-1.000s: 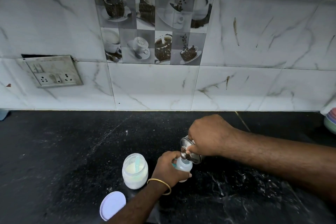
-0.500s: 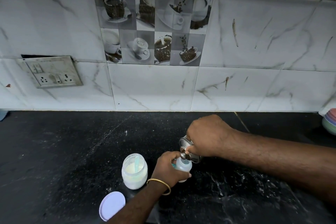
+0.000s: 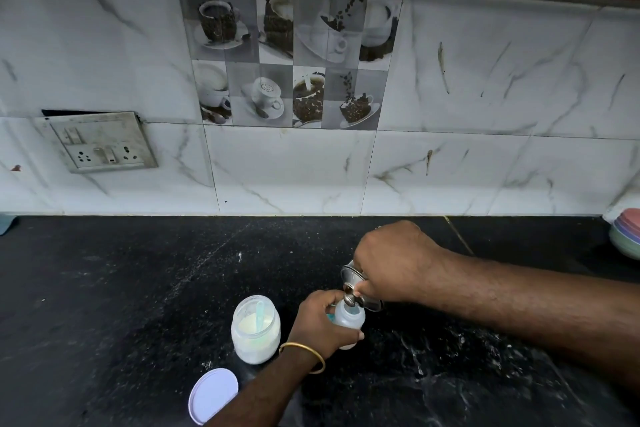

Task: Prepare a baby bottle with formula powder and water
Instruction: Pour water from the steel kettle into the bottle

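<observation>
Black stone counter (image 3: 121,288) fills the lower frame; white marble-look wall tiles (image 3: 485,80) behind, switch plate (image 3: 100,142) at mid left. Baby bottle (image 3: 348,322), small, translucent, uncapped, stands lower centre. Left hand (image 3: 322,322) wraps curled fingers round it. Right hand (image 3: 394,263) grips a steel vessel (image 3: 360,291) tipped over the bottle's mouth. Open powder jar (image 3: 255,329) just left, lid (image 3: 213,395) below.

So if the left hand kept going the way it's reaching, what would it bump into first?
Nothing new: the left hand already grips the bottle. Pushed further right, bottle and hand would probably meet the steel cup tilted over it in the right hand, though depth is unclear.
</observation>
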`<action>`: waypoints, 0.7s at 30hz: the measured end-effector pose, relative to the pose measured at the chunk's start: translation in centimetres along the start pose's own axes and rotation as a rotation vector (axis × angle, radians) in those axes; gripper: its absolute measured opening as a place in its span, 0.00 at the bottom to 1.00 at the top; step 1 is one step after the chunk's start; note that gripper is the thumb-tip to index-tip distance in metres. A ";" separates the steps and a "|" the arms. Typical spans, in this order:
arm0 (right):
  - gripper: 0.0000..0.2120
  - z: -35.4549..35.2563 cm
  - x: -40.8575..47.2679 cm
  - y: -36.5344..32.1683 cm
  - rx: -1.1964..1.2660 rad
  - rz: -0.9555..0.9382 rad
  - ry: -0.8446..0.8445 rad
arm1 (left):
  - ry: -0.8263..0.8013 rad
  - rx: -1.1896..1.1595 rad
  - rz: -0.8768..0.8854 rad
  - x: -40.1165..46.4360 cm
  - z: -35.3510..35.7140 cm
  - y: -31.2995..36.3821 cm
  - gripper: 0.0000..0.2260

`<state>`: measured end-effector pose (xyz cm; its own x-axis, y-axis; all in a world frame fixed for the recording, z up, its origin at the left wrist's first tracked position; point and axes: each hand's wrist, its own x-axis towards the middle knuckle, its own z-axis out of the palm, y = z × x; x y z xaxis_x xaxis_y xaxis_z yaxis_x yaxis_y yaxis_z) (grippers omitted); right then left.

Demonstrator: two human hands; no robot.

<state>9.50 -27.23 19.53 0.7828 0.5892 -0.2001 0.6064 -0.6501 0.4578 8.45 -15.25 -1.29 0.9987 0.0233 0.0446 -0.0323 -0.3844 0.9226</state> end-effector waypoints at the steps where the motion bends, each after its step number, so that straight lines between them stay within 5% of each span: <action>1: 0.13 0.0 0.0 0.0 -0.005 0.003 0.001 | 0.001 0.000 -0.002 0.0 0.0 0.0 0.23; 21: 0.12 -0.2 -0.3 -0.4 -0.033 -0.011 0.000 | 0.020 -0.005 -0.013 0.1 0.2 -0.7 0.26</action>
<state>9.06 -27.04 19.60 0.7763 0.5960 -0.2055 0.6099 -0.6276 0.4839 8.54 -15.16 -1.97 0.9981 0.0468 0.0406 -0.0198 -0.3793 0.9251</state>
